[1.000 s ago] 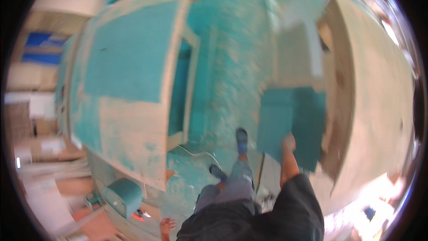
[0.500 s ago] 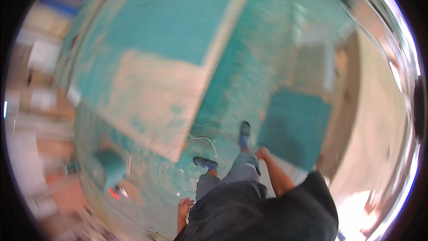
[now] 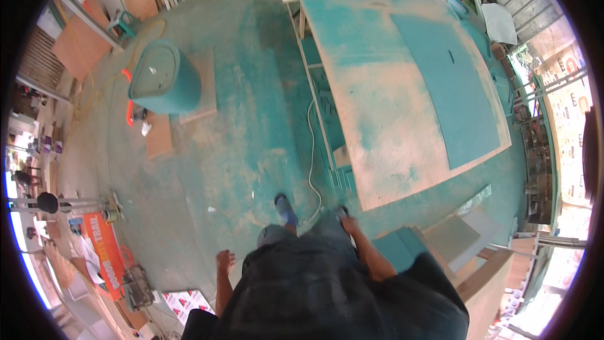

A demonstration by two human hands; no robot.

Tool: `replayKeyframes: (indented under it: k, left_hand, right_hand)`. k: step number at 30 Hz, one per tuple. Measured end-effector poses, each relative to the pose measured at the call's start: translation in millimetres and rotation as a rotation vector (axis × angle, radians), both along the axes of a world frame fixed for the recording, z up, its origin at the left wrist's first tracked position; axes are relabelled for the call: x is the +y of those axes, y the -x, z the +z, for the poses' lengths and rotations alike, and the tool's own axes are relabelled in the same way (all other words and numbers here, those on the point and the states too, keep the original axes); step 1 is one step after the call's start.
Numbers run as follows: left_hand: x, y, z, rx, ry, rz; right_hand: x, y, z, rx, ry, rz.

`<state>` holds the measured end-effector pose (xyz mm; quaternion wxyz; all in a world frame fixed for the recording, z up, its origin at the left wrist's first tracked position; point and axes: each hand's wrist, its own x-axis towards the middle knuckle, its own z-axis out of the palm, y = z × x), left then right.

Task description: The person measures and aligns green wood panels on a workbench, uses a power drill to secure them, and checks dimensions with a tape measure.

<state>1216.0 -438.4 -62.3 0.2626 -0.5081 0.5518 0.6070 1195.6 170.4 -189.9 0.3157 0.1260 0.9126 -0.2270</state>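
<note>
My left hand [image 3: 225, 260] hangs beside my left hip over the floor, its fingers loosely bent and a little apart, with nothing seen in it. My right hand [image 3: 349, 223] is low beside my right thigh; most of its fingers are hidden and I can make out nothing in them. Ahead to the right is a large worktable [image 3: 384, 157] dusted with teal paint. A teal-painted panel [image 3: 450, 88] lies on it, with a small dark slot or mark.
A teal bin [image 3: 167, 79] stands ahead left on brown boards [image 3: 204, 85]. A pale hose [image 3: 312, 157] runs along the floor beside the table. Close on my right are stacked panels [image 3: 450, 239] and a wooden frame [image 3: 484, 289]. An orange banner [image 3: 104, 255] is at the left.
My view has swung right to left: the worktable now sits on my right and the bin ahead left. My legs have stepped. Both hands still hang at my sides.
</note>
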Motion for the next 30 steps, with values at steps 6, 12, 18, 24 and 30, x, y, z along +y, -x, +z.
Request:
replayKeyframes:
  k: [6, 12, 18, 24, 30]
  left_hand:
    - [-12.8, 17.0, 31.1, -0.019, 0.286, -0.417]
    - [-0.4, 80.4, 17.7, 0.133, 0.216, -0.878]
    - [-12.5, 233.3, 3.5, 0.142, 0.269, -0.985]
    - [-24.4, 444.8, -10.5, 0.32, 0.773, -1.585]
    - [-11.1, 689.4, 40.7, 0.309, 0.257, -0.307]
  right_hand:
    - [-97.3, 196.8, 44.1, 0.232, 0.315, 0.0]
    - [-33.1, 290.2, -19.8, 1.076, -0.291, -0.539]
    - [-40.2, 300.9, -38.4, 0.291, -1.138, -0.608]
    - [-47.6, 339.1, 61.5, -0.275, -0.552, -1.122]
    - [-54.9, 373.5, 88.7, 0.023, -0.353, -1.822]
